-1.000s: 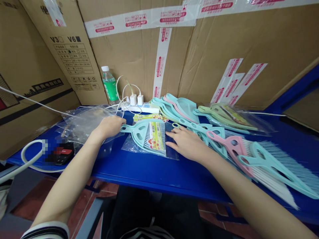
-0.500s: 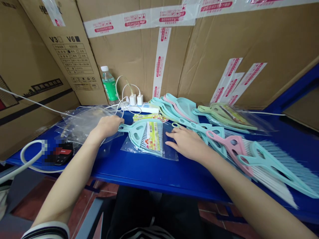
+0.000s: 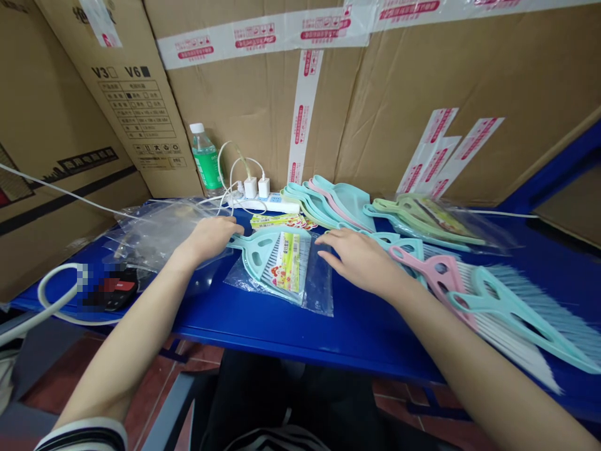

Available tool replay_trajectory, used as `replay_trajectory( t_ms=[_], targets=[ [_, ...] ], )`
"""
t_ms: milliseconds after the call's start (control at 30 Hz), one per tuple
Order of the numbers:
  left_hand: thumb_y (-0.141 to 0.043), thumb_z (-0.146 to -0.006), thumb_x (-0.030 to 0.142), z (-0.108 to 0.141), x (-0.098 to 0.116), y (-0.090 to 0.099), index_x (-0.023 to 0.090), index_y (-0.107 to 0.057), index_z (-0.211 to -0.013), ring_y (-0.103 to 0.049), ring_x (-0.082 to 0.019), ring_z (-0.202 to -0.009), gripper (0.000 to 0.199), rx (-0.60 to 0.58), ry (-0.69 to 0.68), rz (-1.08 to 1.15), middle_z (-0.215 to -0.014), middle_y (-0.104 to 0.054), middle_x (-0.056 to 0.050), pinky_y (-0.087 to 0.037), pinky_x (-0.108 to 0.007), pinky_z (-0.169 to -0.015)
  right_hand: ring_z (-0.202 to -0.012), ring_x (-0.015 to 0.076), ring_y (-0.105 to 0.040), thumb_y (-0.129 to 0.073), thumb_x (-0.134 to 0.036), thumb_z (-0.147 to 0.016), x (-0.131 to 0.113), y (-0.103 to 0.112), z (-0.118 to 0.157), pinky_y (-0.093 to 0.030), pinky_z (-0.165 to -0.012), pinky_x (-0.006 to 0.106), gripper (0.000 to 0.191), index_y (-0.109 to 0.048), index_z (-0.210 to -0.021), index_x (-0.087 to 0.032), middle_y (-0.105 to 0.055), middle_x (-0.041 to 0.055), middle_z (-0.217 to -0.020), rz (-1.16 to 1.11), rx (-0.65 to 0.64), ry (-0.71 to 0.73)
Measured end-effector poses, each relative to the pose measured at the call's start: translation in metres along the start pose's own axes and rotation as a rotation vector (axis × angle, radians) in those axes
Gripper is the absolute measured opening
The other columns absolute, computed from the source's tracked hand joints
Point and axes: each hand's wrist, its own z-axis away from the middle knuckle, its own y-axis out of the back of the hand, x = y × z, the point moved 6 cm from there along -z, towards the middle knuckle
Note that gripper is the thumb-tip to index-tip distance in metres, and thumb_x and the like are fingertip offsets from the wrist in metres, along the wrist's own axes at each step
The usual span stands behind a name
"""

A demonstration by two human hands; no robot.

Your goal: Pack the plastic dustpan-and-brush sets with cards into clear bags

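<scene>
A light blue dustpan and brush set [image 3: 260, 254] lies in a clear bag [image 3: 317, 294] on the blue table, a yellow-green label card [image 3: 290, 262] over its bristles. The fingers of my left hand [image 3: 213, 238] are closed round the end of its handle. At the bag's upper right edge is my right hand [image 3: 357, 257], fingers apart and bent, holding nothing. Several loose brushes, with a pink one [image 3: 434, 272] among them, fan out right of my right hand, partly hidden under it.
Stacked dustpans [image 3: 345, 203] and bagged green sets [image 3: 422, 219] lie at the back. Clear bags [image 3: 159, 232] are on the left. A bottle [image 3: 206, 164], a power strip [image 3: 272, 203] and label cards [image 3: 277, 221] stand or lie near the cardboard wall. A cable loops at the left edge.
The bagged set has turned a little, its right end now nearer the table's front edge. My left hand has shifted slightly right with the handle, and my right hand slightly right.
</scene>
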Motion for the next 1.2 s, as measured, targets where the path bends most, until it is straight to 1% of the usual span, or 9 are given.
replay_trajectory(
  t_ms=[100,300,500,667,767,900,1000,1067,1200],
  targets=[
    [-0.046,-0.083,0.003,-0.001,0.003,0.002,0.024,-0.070,-0.093,-0.067,-0.018,-0.087,0.033,0.033,-0.032,0.016,-0.094,-0.069,-0.003,-0.043,-0.023,-0.061,-0.105,0.0275,-0.063,-0.046,-0.016,-0.092,-0.002,-0.001,0.000,-0.051,-0.086,0.041,0.031,-0.064,-0.118,-0.018,-0.071,0.0113,-0.113,-0.020,0.002,-0.008],
    [-0.045,-0.080,-0.001,-0.003,0.013,0.002,0.023,-0.070,-0.095,-0.067,-0.019,-0.090,0.037,0.065,-0.122,0.082,-0.100,-0.070,-0.004,-0.048,-0.025,-0.070,-0.115,0.0281,-0.060,-0.045,-0.012,-0.093,-0.008,-0.005,-0.002,-0.047,-0.095,0.041,0.034,-0.061,-0.123,-0.014,-0.067,0.0146,-0.120,-0.013,-0.183,-0.083],
    [-0.040,-0.087,0.005,-0.006,0.011,0.003,0.017,-0.062,-0.118,-0.069,-0.023,-0.096,0.040,0.135,0.031,0.126,-0.114,-0.066,-0.012,-0.053,-0.031,-0.080,-0.115,0.0275,-0.061,-0.042,-0.007,-0.092,-0.006,-0.006,-0.001,-0.046,-0.096,0.038,0.036,-0.062,-0.122,-0.012,-0.065,0.0166,-0.125,0.006,-0.238,-0.091],
    [-0.041,-0.093,0.021,0.000,0.003,0.001,0.017,-0.054,-0.127,-0.069,-0.029,-0.098,0.037,0.051,0.231,0.122,-0.109,-0.071,-0.013,-0.054,-0.038,-0.081,-0.112,0.0282,-0.063,-0.041,-0.001,-0.088,-0.005,-0.009,0.002,-0.048,-0.090,0.037,0.039,-0.064,-0.117,-0.014,-0.067,0.0146,-0.119,0.034,-0.275,-0.091],
    [-0.041,-0.094,0.025,0.000,0.005,0.000,0.015,-0.053,-0.127,-0.070,-0.030,-0.095,0.037,0.028,0.223,0.126,-0.099,-0.073,-0.014,-0.054,-0.039,-0.078,-0.105,0.0272,-0.066,-0.041,0.000,-0.086,-0.005,-0.009,0.003,-0.049,-0.082,0.035,0.038,-0.066,-0.111,-0.015,-0.069,0.0136,-0.113,0.048,-0.293,-0.083],
    [-0.038,-0.095,0.026,-0.003,0.009,-0.002,0.016,-0.051,-0.129,-0.071,-0.029,-0.094,0.037,0.020,0.170,0.137,-0.100,-0.074,-0.013,-0.053,-0.037,-0.078,-0.098,0.0268,-0.068,-0.042,-0.002,-0.084,-0.005,-0.009,0.006,-0.048,-0.074,0.032,0.034,-0.068,-0.102,-0.015,-0.071,0.0139,-0.105,0.055,-0.320,-0.064],
    [-0.035,-0.096,0.023,-0.005,0.015,-0.004,0.016,-0.048,-0.130,-0.070,-0.027,-0.098,0.038,0.034,0.073,0.176,-0.109,-0.072,-0.013,-0.053,-0.036,-0.082,-0.103,0.0281,-0.066,-0.041,-0.002,-0.082,-0.005,-0.009,0.009,-0.048,-0.075,0.032,0.044,-0.064,-0.119,-0.013,-0.071,0.0153,-0.111,0.059,-0.324,-0.053],
    [-0.034,-0.096,0.021,-0.006,0.021,-0.005,0.015,-0.046,-0.132,-0.068,-0.027,-0.105,0.039,0.034,0.018,0.212,-0.120,-0.068,-0.014,-0.052,-0.037,-0.087,-0.107,0.0296,-0.065,-0.042,-0.003,-0.080,-0.005,-0.008,0.010,-0.048,-0.077,0.034,0.058,-0.051,-0.137,-0.009,-0.069,0.0176,-0.119,0.059,-0.324,-0.044],
    [-0.036,-0.095,0.020,-0.006,0.026,-0.007,0.015,-0.041,-0.138,-0.067,-0.028,-0.109,0.043,0.005,0.038,0.189,-0.126,-0.064,-0.015,-0.052,-0.038,-0.089,-0.106,0.0307,-0.065,-0.045,-0.004,-0.078,-0.004,-0.008,0.014,-0.047,-0.077,0.033,0.076,-0.030,-0.152,-0.007,-0.068,0.0197,-0.121,0.012,-0.358,-0.032]
  ],
)
